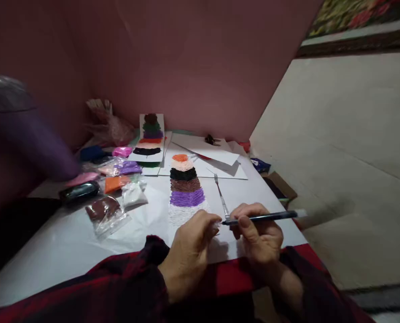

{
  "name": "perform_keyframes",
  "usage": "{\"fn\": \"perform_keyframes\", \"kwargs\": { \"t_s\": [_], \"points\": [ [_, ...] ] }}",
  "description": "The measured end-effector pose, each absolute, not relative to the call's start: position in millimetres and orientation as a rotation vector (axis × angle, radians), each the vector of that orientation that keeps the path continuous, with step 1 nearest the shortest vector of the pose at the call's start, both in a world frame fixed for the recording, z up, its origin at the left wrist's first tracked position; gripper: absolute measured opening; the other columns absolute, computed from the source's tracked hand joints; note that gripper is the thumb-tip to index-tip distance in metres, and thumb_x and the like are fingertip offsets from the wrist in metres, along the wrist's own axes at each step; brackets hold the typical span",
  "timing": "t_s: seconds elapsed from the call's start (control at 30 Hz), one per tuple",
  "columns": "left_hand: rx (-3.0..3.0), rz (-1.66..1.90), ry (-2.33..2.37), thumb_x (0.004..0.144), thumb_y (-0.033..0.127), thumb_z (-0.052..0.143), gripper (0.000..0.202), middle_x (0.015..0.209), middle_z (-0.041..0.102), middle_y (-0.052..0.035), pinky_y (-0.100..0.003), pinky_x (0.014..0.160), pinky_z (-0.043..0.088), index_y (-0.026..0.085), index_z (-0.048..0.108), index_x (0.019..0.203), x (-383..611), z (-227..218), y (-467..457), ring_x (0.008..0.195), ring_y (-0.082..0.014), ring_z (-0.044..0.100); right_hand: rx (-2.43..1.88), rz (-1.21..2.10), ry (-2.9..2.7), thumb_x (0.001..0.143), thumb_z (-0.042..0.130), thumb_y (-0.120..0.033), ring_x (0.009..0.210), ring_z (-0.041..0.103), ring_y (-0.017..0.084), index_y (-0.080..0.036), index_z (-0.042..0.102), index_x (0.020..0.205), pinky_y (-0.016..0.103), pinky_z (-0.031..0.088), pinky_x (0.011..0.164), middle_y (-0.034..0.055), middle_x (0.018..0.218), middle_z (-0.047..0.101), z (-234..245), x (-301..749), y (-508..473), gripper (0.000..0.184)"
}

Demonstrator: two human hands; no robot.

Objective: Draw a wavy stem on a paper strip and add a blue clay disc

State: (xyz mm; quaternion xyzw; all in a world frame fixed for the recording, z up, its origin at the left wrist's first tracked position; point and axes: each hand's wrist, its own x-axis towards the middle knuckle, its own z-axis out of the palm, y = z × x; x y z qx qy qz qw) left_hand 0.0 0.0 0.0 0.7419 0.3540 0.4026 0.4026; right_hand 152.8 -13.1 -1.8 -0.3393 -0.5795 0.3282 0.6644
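Observation:
My right hand is closed around a dark pen that lies level, its tip pointing left. My left hand is pinched at the pen's tip, beside the white bottom band of a clay picture with stacked orange, peach, black, brown, purple and white bands on white paper. What the left fingers pinch is too small to make out. A metal fork lies on the paper just beyond my right hand. Both sleeves are dark red plaid.
Bags of coloured clay lie at the left: orange, purple, pink, white, brown, black. A second banded clay card leans at the back with loose white sheets. A pink wall stands behind; a blurred purple shape fills the left edge.

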Motion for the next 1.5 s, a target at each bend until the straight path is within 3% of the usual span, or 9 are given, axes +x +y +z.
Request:
{"fn": "perform_keyframes", "kwargs": {
  "t_s": [0.27, 0.53, 0.83, 1.03, 1.17, 1.3, 1.37, 1.5],
  "points": [
    [1.972, 1.017, 0.87, 0.093, 0.02, 0.037, 0.022, 0.082, 0.059, -0.0057, -0.029, 0.066, 0.043, 0.016, 0.058, 0.096, 1, -8, 2, 0.072, -0.0167, 0.055, -0.877, 0.72, -1.471, 0.091, 0.055, -0.019, 0.065, 0.051, 0.011, -0.021, 0.059, 0.084, 0.024, 0.039, 0.057, -0.0008, 0.073, 0.054, -3, 158, -10, 0.009],
    [1.994, 0.861, 0.884, 0.094, 0.023, 0.037, 0.02, 0.084, 0.064, -0.0039, -0.028, 0.066, 0.041, 0.019, 0.056, 0.097, 1, -4, -4, 0.072, -0.0165, 0.056, -0.907, 0.817, -1.466, 0.088, 0.061, -0.024, 0.05, 0.042, 0.007, -0.02, 0.062, 0.079, 0.021, 0.033, 0.048, -0.0035, 0.064, 0.051, 4, 162, -10, 0.01],
    [1.951, 0.732, 1.055, 0.094, 0.03, 0.03, 0.024, 0.07, 0.053, -0.0019, -0.029, 0.058, 0.035, 0.021, 0.043, 0.076, 4, 2, -5, 0.061, -0.0166, 0.046, -0.923, 1.204, -1.312, 0.086, 0.065, -0.033, 0.044, 0.032, 0.005, -0.019, 0.06, 0.078, 0.019, 0.027, 0.043, -0.0069, 0.053, 0.042, 0, 159, -6, 0.017],
    [1.95, 0.82, 1.029, 0.095, 0.032, 0.03, 0.026, 0.069, 0.052, -0.0007, -0.028, 0.059, 0.036, 0.021, 0.043, 0.076, 4, -3, -7, 0.061, -0.0155, 0.045, -0.918, 1.142, -1.339, 0.085, 0.065, -0.036, 0.048, 0.037, 0.007, -0.019, 0.059, 0.077, 0.02, 0.031, 0.045, -0.0049, 0.056, 0.045, 3, 154, -5, 0.02],
    [2.002, 0.946, 1.02, 0.097, 0.034, 0.031, 0.028, 0.068, 0.054, 0.0, -0.026, 0.058, 0.038, 0.02, 0.051, 0.083, 2, 5, 6, 0.06, -0.0146, 0.048, -0.874, 1.085, -1.231, 0.085, 0.064, -0.044, 0.057, 0.047, 0.009, -0.021, 0.061, 0.091, 0.019, 0.039, 0.049, -0.0018, 0.066, 0.051, 3, 151, -3, 0.024],
    [2.103, 1.11, 1.409, 0.094, 0.031, 0.033, 0.03, 0.076, 0.061, -0.0037, -0.028, 0.059, 0.04, 0.016, 0.053, 0.111, -25, 47, 42, 0.061, -0.0166, 0.054, -0.952, 1.09, -1.229, 0.091, 0.054, -0.046, 0.041, 0.037, 0.004, -0.022, 0.057, 0.1, 0.017, 0.029, 0.036, -0.0036, 0.067, 0.049, -6, 152, 0, 0.025],
    [2.21, 1.01, 1.83, 0.092, 0.03, 0.038, 0.028, 0.079, 0.064, -0.0075, -0.032, 0.064, 0.042, 0.015, 0.058, 0.106, -50, 72, 62, 0.069, -0.0208, 0.058, -1.018, 1.044, -1.291, 0.093, 0.051, -0.043, 0.037, 0.032, 0.003, -0.022, 0.057, 0.099, 0.018, 0.025, 0.033, -0.0044, 0.066, 0.048, -9, 152, 2, 0.023],
    [2.134, 0.734, 2.595, 0.091, 0.027, 0.038, 0.03, 0.096, 0.066, -0.0172, -0.04, 0.071, 0.044, 0.01, 0.06, 0.103, -106, 100, 85, 0.085, -0.0294, 0.061, -1.073, 0.883, -1.469, 0.092, 0.052, -0.041, 0.046, 0.041, 0.007, -0.018, 0.061, 0.086, 0.021, 0.034, 0.041, -0.0032, 0.06, 0.047, -10, 149, 6, 0.025]
  ]
}}
